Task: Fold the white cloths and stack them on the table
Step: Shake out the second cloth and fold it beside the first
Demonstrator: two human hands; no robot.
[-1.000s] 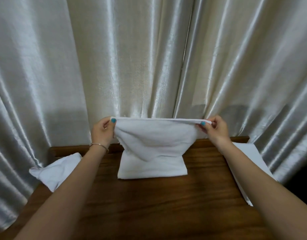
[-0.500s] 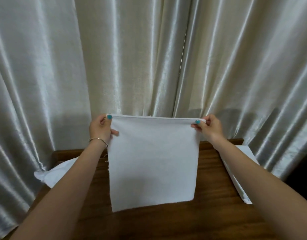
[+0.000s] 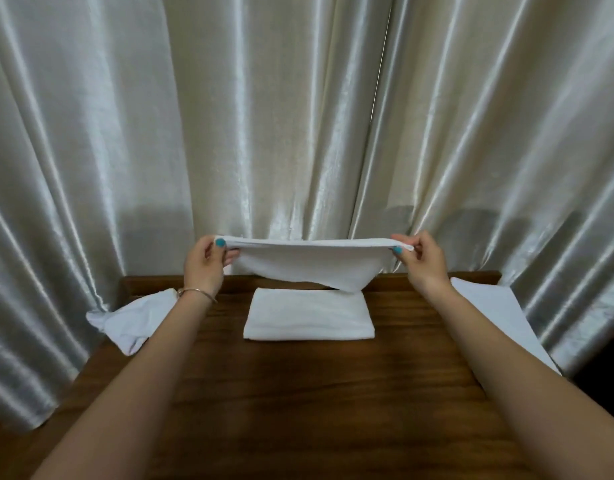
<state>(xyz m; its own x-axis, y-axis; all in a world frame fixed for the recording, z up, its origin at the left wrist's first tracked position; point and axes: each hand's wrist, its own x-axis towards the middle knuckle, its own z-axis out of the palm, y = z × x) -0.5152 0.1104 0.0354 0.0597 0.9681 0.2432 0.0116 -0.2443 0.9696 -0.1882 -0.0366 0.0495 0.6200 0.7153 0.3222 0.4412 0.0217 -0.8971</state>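
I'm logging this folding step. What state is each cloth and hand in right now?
Held cloth: lifted, stretched between both hands, sagging above the folded one.
Folded cloth: flat on the table.
Left cloth: crumpled at the table edge.
Right cloth: lying flat.
Left hand: pinching a corner.
Right hand: pinching a corner.
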